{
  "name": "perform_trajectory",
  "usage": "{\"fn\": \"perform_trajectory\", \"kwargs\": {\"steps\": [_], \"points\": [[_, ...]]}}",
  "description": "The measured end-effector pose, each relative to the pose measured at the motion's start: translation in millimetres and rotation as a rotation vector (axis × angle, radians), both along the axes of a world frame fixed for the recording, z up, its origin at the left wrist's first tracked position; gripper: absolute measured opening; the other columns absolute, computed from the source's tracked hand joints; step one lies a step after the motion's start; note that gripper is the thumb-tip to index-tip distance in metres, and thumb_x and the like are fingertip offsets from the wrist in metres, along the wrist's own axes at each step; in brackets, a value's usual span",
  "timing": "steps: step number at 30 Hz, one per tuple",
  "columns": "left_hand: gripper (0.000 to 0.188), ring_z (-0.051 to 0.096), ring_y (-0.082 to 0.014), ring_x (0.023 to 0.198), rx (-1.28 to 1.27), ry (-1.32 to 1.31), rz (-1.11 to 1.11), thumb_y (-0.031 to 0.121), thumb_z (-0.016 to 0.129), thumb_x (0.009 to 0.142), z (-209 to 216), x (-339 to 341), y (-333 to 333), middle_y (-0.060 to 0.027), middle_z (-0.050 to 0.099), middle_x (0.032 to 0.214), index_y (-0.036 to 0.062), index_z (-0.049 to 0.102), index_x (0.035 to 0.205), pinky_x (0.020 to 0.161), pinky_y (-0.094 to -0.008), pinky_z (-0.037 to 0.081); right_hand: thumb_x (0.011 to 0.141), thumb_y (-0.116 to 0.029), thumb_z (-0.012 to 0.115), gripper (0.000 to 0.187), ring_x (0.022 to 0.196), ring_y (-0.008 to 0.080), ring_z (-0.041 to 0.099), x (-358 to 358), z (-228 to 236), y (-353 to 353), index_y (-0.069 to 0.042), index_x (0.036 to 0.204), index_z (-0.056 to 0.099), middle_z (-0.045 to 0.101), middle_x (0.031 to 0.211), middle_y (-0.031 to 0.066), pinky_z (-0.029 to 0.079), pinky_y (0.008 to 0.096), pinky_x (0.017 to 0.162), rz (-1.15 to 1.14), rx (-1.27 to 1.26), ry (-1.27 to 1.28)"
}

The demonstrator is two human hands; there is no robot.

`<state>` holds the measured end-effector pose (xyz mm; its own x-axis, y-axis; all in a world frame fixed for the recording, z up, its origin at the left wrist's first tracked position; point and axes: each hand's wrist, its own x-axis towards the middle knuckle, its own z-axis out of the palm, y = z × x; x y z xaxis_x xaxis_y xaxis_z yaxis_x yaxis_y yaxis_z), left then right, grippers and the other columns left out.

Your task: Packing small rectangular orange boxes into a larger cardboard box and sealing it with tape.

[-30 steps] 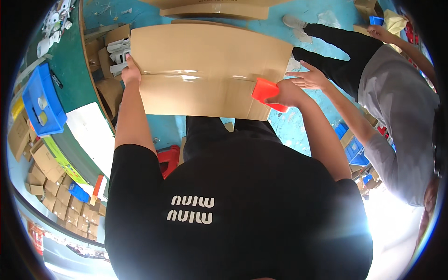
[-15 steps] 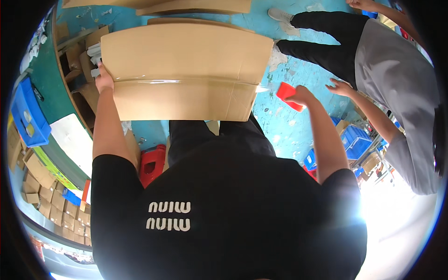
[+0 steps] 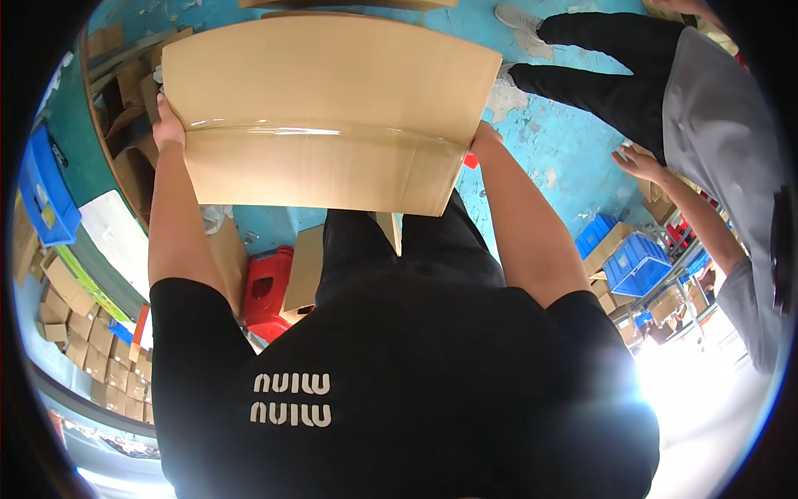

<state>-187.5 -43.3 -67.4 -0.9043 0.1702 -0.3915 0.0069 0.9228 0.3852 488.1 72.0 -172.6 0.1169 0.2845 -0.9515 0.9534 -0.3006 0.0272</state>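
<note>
A large brown cardboard box (image 3: 332,79) is in front of my body, with a strip of clear tape (image 3: 283,130) running across its seam from side to side. My left hand (image 3: 169,125) grips the box's left edge, its fingers partly hidden behind the side. At the right edge, my right hand (image 3: 485,138) is closed and pressed against the end of the tape line. Just below that hand a small part of the red tape dispenser (image 3: 471,160) shows; the hand and box hide the rest.
Another person in a grey top (image 3: 723,125) stands at the right, one hand (image 3: 640,163) held out. Blue crates (image 3: 636,264) are on a rack at the right. To the left are a blue bin (image 3: 47,195) and stacked cartons (image 3: 96,358). A red stool (image 3: 268,287) stands low left.
My right hand has moved left with the tape dispenser, from beside the box to its right edge. The box has shifted slightly upward in view, my left hand still on it.
</note>
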Motion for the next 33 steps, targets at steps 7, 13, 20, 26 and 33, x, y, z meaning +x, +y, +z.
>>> {"fn": "perform_trajectory", "kwargs": {"steps": [7,13,20,26,33], "points": [[0.061,0.063,-0.0452,0.113,0.080,0.397,-0.127,0.044,0.037,0.105,38.0,88.8,15.0,-0.0295,0.070,0.116,-0.0039,0.073,0.105,0.099,-0.0507,0.050,0.093,-0.044,0.061,0.043,0.112,0.0299,0.071,-28.9,93.2,48.9,-0.012,0.118,0.074,0.074,0.122,0.0115,0.057,0.0433,0.090,0.410,0.295,-0.157],[0.059,0.057,-0.0438,0.107,0.113,0.547,0.067,0.034,0.071,0.088,48.3,169.7,-126.0,-0.0275,0.055,0.117,-0.0123,0.052,0.119,0.096,-0.0534,0.047,0.092,-0.056,0.062,0.061,0.106,0.0338,0.073,-91.1,182.1,138.9,0.001,0.113,0.067,0.074,0.110,0.0214,0.057,0.0462,0.091,0.333,0.826,-0.127],[0.093,0.052,-0.0287,0.129,0.343,-0.621,0.608,0.057,0.081,0.084,20.7,335.4,-128.7,-0.0155,0.051,0.143,-0.0048,0.041,0.141,0.105,-0.0451,0.050,0.089,-0.060,0.063,0.064,0.115,0.0329,0.069,-160.6,133.4,210.8,-0.006,0.122,0.070,0.073,0.121,0.0158,0.054,0.0452,0.097,0.508,0.684,0.060],[0.071,0.052,-0.0264,0.131,0.680,-0.413,0.379,0.023,0.082,0.092,6.8,337.6,-143.4,-0.0188,0.053,0.143,-0.0049,0.039,0.141,0.112,-0.0407,0.042,0.088,-0.057,0.067,0.060,0.111,0.0381,0.069,-125.6,94.3,190.2,-0.003,0.115,0.073,0.072,0.119,0.0218,0.054,0.0463,0.094,0.426,0.688,0.265],[0.069,0.060,-0.0265,0.122,0.524,-0.483,0.083,0.015,0.079,0.091,26.8,255.6,-165.5,-0.0193,0.059,0.136,-0.0061,0.040,0.143,0.104,-0.0379,0.050,0.086,-0.064,0.068,0.075,0.114,0.0433,0.067,-18.8,95.7,-16.0,0.003,0.119,0.067,0.070,0.118,0.0291,0.055,0.0518,0.095,0.283,0.575,-0.070]]}}
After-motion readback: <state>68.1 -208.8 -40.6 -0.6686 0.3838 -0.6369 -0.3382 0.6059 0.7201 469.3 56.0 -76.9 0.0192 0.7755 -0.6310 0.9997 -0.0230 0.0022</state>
